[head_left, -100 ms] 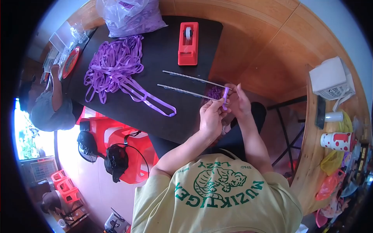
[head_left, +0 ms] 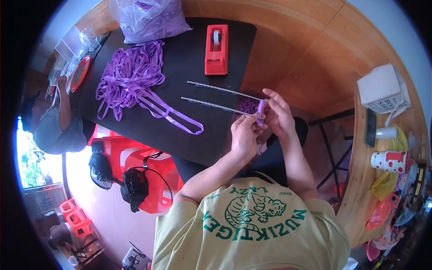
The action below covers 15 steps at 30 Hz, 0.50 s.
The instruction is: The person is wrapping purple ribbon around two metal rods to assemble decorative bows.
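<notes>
A dark tabletop [head_left: 186, 54] fills the upper middle of the frame, with wood panelling [head_left: 292, 49] behind it. Nearest, at lower centre, is the wearer's pale yellow shirt [head_left: 252, 243] with a green print. Above it, right of centre, the left hand [head_left: 244, 137] pinches a short purple strip [head_left: 261, 112] between thumb and fingers. Just beside it, the right hand [head_left: 281, 117] is partly spread, its index finger reaching toward the upper left; I cannot tell whether its other fingers touch the strip. The strip spans the right ends of 2 thin metal rods, an upper rod [head_left: 222, 89] and a lower rod [head_left: 211, 105], which run leftward over the tabletop to mid-frame.

Farther along, left of the rods, lies a tangled heap of purple ribbon [head_left: 135, 67], a long loop trailing to the lower right. At upper centre stands a red tape dispenser [head_left: 217, 63]. Beyond the heap, at the top, sits a clear plastic bag [head_left: 155, 29] with purple contents. At the right of the frame, a spotted cup [head_left: 388, 162] is on a wooden tabletop [head_left: 352, 211]. At far left, another person [head_left: 58, 132] is near a red plate [head_left: 81, 74].
</notes>
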Each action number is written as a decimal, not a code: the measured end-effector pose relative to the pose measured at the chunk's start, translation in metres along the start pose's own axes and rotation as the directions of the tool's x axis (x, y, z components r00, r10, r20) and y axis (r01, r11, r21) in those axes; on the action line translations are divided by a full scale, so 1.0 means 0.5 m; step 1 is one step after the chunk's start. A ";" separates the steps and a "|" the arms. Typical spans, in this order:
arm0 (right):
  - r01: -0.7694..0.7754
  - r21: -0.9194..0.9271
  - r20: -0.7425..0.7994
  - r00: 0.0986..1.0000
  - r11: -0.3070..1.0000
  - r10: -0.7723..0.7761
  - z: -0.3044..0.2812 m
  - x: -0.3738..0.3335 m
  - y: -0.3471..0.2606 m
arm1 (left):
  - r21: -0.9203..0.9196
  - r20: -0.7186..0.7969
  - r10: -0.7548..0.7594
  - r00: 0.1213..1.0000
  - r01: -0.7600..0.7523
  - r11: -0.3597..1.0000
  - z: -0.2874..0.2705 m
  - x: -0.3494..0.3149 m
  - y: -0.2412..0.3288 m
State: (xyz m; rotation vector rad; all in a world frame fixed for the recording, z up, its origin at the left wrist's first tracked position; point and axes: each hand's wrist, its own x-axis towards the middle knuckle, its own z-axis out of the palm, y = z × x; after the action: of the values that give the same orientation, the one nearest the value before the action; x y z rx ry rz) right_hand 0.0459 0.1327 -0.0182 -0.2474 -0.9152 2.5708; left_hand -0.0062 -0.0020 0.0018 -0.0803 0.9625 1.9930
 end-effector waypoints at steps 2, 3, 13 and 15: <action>0.004 -0.360 -0.119 0.992 0.933 -0.050 0.037 -0.007 -0.013 | -0.008 -0.084 -0.058 0.995 0.057 0.998 0.001 -0.008 -0.003; 0.005 -0.389 -0.164 0.984 0.921 -0.074 0.051 -0.005 -0.015 | -0.007 -0.080 -0.060 0.995 0.059 0.998 0.011 -0.012 0.000; 0.159 -0.469 -0.067 0.975 0.869 -0.214 0.031 0.019 -0.010 | 0.030 -0.118 0.046 0.992 -0.043 0.999 0.030 0.007 -0.008; 0.159 -0.448 -0.076 0.974 0.880 -0.214 0.026 0.016 -0.021 | 0.039 -0.099 -0.003 0.995 0.007 0.999 0.036 0.007 -0.008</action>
State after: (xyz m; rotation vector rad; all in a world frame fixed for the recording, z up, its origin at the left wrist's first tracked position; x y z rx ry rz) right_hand 0.0379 0.1362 -0.0020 -0.4170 -1.3927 2.1194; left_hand 0.0002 0.0133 0.0106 -0.1608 1.0629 1.9802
